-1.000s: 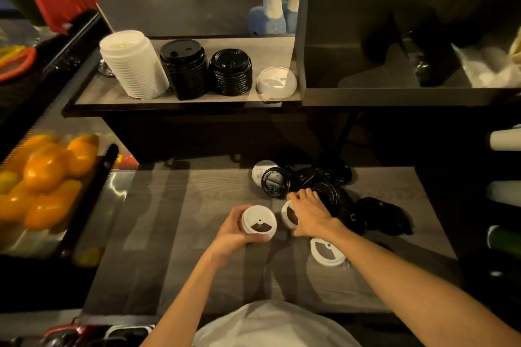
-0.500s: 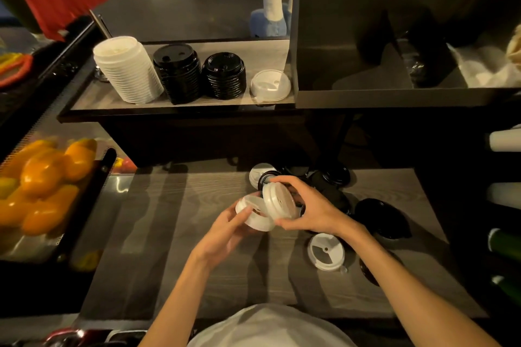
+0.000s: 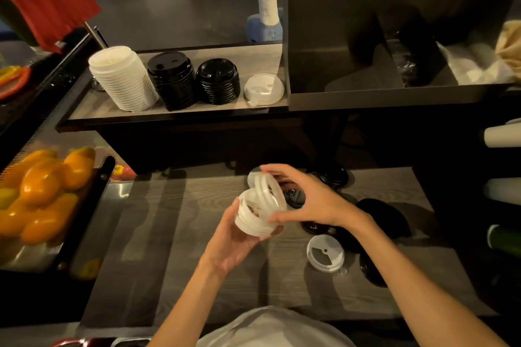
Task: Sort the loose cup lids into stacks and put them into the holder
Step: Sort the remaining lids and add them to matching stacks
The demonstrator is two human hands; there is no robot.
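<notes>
left hand (image 3: 231,245) grips short white lid stack (image 3: 252,219) from below | right hand (image 3: 313,200) pinches tilted white lid (image 3: 270,191), touching the stack's top | loose white lid (image 3: 325,253) on table (image 3: 169,234) right of stack | black lids (image 3: 375,214) beyond it

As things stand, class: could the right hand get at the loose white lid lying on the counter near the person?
Probably not at once. The right hand pinches a white lid against the left hand's stack. The loose white lid lies uncovered just below its wrist, so once freed, the way looks open.
</notes>
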